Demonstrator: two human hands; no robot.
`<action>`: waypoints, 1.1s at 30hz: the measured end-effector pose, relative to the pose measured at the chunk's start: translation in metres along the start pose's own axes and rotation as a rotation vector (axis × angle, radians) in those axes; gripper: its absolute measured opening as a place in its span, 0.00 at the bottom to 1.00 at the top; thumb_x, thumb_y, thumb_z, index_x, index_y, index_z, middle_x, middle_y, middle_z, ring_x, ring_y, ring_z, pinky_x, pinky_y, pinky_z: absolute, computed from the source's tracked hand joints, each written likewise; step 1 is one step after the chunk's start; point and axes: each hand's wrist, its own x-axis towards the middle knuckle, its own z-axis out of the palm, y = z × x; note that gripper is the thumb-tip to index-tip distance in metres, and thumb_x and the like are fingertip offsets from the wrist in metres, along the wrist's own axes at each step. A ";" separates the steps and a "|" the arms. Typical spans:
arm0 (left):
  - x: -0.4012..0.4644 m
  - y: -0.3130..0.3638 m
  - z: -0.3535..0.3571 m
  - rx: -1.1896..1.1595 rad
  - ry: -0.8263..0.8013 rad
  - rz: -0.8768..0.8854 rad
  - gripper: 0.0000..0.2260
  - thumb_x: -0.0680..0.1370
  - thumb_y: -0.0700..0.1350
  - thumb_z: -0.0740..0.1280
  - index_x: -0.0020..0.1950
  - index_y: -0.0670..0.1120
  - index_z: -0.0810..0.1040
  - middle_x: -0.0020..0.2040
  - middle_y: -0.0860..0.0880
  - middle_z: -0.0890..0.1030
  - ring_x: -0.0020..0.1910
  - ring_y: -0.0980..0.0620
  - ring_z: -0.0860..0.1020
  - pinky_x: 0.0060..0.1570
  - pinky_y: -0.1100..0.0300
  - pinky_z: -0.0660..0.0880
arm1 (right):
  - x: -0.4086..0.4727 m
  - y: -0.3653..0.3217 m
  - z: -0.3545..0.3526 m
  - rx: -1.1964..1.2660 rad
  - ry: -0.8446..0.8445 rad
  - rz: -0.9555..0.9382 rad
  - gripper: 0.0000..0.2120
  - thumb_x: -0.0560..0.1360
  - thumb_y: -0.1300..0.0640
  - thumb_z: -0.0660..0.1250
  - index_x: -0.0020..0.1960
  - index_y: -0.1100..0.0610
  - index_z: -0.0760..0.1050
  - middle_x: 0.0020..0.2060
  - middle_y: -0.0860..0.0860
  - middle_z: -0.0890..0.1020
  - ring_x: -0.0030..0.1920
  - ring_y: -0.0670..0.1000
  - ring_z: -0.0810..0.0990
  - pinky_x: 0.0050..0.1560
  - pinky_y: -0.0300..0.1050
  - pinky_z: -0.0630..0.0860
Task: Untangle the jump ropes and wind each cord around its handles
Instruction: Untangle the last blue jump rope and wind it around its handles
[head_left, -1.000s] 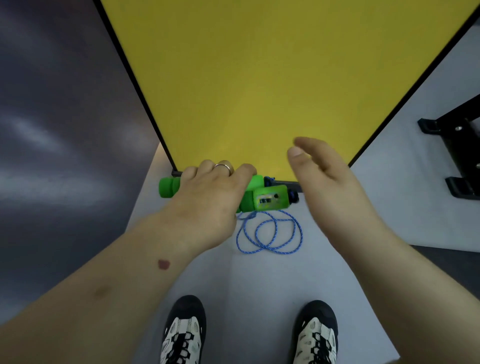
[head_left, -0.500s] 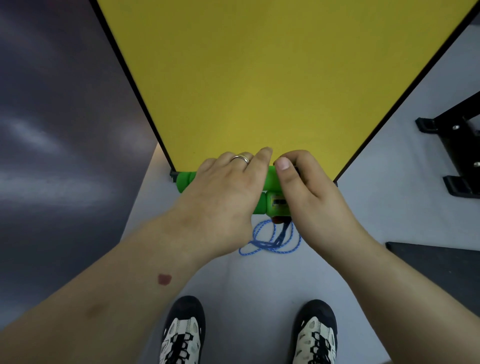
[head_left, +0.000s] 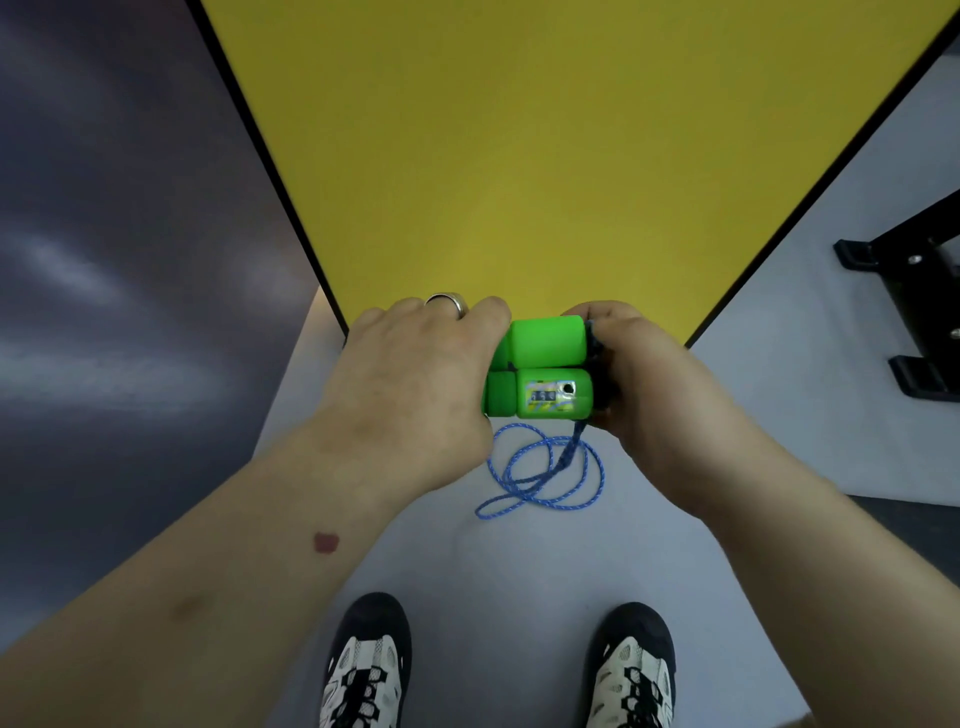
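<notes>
Head view: we see our left hand clenched around the left ends of two green handles held side by side, while our right hand grasps their right ends where the dark cord stubs emerge. The handles sit between both hands, in front of the yellow table. The blue cord hangs from under the right hand and lies in loose loops on the grey floor below.
</notes>
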 end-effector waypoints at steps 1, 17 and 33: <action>0.001 -0.003 0.000 0.012 0.007 -0.010 0.19 0.65 0.43 0.66 0.49 0.54 0.60 0.40 0.53 0.66 0.40 0.46 0.67 0.39 0.54 0.60 | 0.001 0.000 -0.006 0.039 -0.048 0.050 0.11 0.76 0.58 0.57 0.53 0.54 0.76 0.44 0.53 0.79 0.47 0.55 0.78 0.50 0.49 0.72; 0.001 -0.009 -0.016 -0.045 -0.115 -0.128 0.14 0.63 0.46 0.63 0.45 0.55 0.63 0.38 0.52 0.69 0.38 0.43 0.71 0.35 0.55 0.63 | -0.004 0.025 0.002 -0.690 -0.033 -0.117 0.08 0.83 0.55 0.58 0.50 0.51 0.76 0.35 0.49 0.79 0.29 0.41 0.72 0.28 0.32 0.66; 0.001 -0.016 -0.006 0.008 -0.235 -0.146 0.13 0.68 0.43 0.65 0.45 0.55 0.64 0.40 0.52 0.70 0.36 0.46 0.69 0.32 0.56 0.60 | -0.008 -0.051 -0.013 -1.206 -0.249 -0.280 0.11 0.76 0.43 0.69 0.44 0.51 0.77 0.34 0.49 0.77 0.34 0.48 0.73 0.35 0.47 0.70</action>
